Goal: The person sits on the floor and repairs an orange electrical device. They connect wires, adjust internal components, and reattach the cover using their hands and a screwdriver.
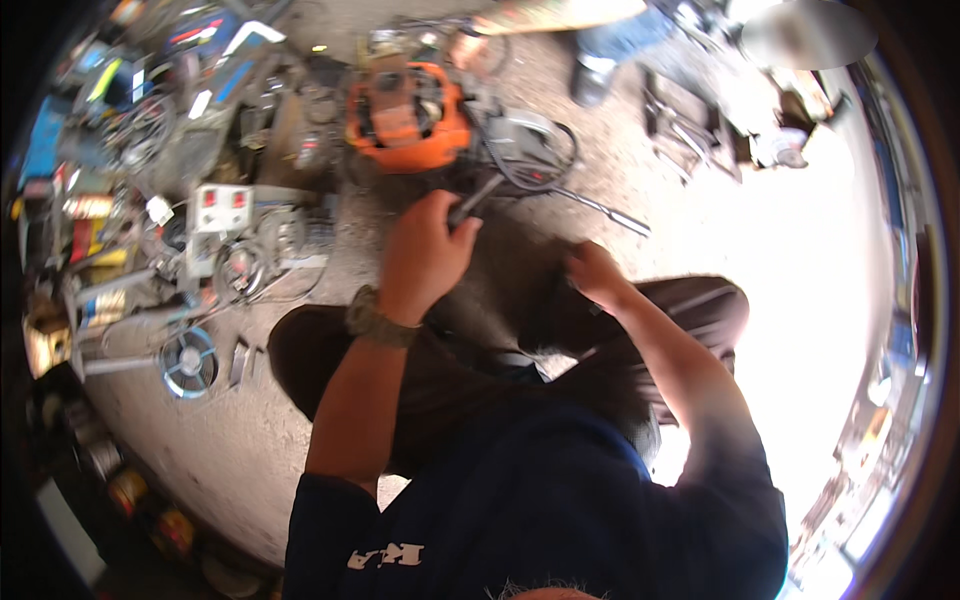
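Observation:
My left hand (430,255) is closed around a grey bar-like tool (478,198), whose far end points up and right; motion blur hides its exact kind. Just beyond it sits an orange-housed machine (425,150) with dark openings and a dusty brown part on top. My right hand (598,276) hovers over my right leg with its fingers curled; what they hold, if anything, is hidden. Between the hands and the machine's right side, a slim metal rod (610,213) with a thicker, shiny end lies on the floor. A grey machine part with a black cable (540,187) rests beside the orange housing.
Another person's hand (466,48) reaches to the far side of the machine, with a shoe (592,80) nearby. At left are piled tools and scrap, a white box with red switches (221,208) and a blue-rimmed wheel (189,362). A dark metal frame (690,125) lies at far right.

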`<state>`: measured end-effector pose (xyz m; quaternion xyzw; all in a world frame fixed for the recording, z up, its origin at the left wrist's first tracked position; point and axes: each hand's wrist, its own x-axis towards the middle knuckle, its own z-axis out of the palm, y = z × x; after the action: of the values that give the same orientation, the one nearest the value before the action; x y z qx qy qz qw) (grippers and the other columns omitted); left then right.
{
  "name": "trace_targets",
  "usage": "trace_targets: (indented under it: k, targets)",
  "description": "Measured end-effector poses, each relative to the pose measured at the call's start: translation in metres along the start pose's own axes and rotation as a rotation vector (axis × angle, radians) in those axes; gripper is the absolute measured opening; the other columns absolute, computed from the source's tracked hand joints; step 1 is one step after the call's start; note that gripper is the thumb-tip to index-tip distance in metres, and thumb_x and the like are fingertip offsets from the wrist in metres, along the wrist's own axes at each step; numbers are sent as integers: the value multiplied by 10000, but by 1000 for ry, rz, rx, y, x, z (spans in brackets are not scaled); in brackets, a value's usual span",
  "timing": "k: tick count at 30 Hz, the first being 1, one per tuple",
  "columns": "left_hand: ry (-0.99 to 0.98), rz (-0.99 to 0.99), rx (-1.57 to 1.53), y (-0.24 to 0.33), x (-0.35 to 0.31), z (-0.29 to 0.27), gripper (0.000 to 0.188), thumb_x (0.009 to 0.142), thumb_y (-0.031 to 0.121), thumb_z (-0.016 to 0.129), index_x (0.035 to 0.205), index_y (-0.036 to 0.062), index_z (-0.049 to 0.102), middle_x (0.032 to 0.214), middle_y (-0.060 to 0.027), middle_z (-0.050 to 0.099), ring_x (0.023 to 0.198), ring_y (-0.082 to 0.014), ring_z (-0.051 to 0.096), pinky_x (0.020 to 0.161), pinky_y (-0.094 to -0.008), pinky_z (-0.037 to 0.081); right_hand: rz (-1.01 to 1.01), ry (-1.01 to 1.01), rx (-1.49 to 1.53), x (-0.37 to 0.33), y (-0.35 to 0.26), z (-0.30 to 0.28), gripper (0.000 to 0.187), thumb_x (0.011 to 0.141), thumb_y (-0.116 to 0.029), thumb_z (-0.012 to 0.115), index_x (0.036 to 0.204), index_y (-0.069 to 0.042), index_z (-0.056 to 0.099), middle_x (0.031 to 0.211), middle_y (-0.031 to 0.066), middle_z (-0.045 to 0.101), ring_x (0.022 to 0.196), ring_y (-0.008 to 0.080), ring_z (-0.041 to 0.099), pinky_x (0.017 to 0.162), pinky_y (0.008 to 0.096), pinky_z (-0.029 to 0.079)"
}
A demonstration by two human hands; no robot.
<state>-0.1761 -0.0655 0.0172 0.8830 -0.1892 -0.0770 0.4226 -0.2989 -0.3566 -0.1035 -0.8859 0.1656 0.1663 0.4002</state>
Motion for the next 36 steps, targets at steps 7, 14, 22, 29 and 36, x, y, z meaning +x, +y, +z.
trace_targets:
  k: [7,14,22,29,36]
  targets:
    - [80,33,53,-11,1,10,342,898,253,785,1095,-2,672,995,-221,725,934,-416,703,818,-480,552,69,826,-145,-4,-4,-147,347,1014,-134,504,1269,-24,711,859,160,725,782,237,702,709,393,552]
    - [56,2,72,-9,-9,4,353,916,273,757,1113,-8,674,1023,-214,733,988,-409,703,864,-493,547,147,387,-560,45,-13,-162,286,941,-133,530,1119,-79,747,1156,273,724,1195,411,673,1014,512,544]
    - [32,57,46,-7,4,15,310,908,239,752,1081,-8,680,1024,-206,744,981,-408,708,859,-486,554,241,465,-842,73,86,-180,277,1002,-154,529,1130,-5,724,1035,321,723,1061,439,703,921,570,539]
    - [0,-29,22,-18,0,12,295,888,205,757,1086,-3,687,1015,-208,749,979,-396,718,861,-484,563,-195,697,-355,27,-18,-134,373,1005,-145,512,1338,-98,674,941,298,722,889,489,713,754,559,563]
    - [49,51,26,-21,2,16,312,864,188,764,1077,-23,678,978,-225,738,965,-409,715,862,-485,565,-290,752,-323,26,-6,-106,395,1029,-69,449,1316,-162,702,854,233,728,737,421,712,648,542,526]
